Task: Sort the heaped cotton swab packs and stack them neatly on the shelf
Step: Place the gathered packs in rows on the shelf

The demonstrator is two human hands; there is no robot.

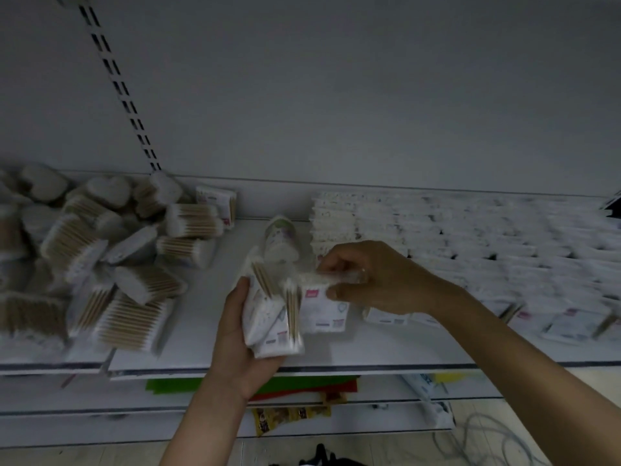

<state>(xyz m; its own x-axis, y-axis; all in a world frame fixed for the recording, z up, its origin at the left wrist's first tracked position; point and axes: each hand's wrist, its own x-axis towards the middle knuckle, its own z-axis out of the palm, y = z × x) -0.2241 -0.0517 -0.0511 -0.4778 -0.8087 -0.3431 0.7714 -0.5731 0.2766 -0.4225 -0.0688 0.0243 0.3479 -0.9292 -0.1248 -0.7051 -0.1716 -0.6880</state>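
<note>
My left hand point(240, 334) grips a small bundle of flat cotton swab packs point(268, 317) above the front of the white shelf point(208, 344). My right hand point(373, 275) pinches another white pack point(324, 309) by its top edge, just right of the bundle. A loose heap of swab packs point(100, 253) with wooden sticks covers the shelf's left part. Neat rows of stacked white packs point(470, 243) fill the right part. A round tub of swabs point(280, 237) lies on its side behind my hands.
A slotted upright point(117, 85) runs up the grey back wall. Lower shelves hold green and red sheets point(268, 386) and yellow packets point(289, 417). Cables point(487, 435) lie on the floor at lower right.
</note>
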